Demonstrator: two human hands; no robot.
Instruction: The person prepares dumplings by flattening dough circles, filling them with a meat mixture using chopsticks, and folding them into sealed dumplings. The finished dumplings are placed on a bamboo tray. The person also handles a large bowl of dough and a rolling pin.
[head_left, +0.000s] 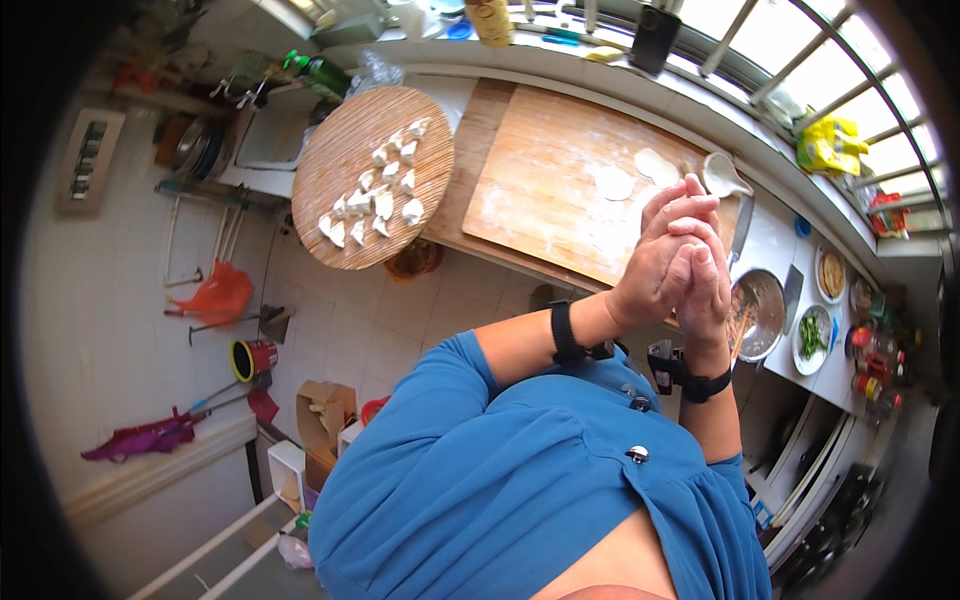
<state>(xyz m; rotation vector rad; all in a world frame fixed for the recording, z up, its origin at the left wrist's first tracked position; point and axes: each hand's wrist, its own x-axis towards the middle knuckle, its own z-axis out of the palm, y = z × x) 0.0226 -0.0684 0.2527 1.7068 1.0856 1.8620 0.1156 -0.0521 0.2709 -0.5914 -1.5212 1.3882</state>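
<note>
My left hand (651, 268) and my right hand (705, 289) are pressed together above the right end of a floured wooden board (540, 180). Their fingers are interlaced and the thumbs lie side by side. Whatever may be between the palms is hidden. Just beyond the fingers, round dough wrappers (614, 183) lie on the board. A white scoop-like bowl (720, 174) stands at the board's right end. To the left, a round slatted tray (322, 161) bears several folded dumplings (360, 202). Close by my right wrist is a metal bowl (771, 319) of minced filling with chopsticks (742, 334).
Right of the board lies a blade (742, 225), and a cleaver-like blade (793, 298) is beside the bowl. Further right are a plate of chopped greens (811, 341), a plate of flat rounds (831, 274) and bottles (874, 352). A sink (274, 135) is behind the tray.
</note>
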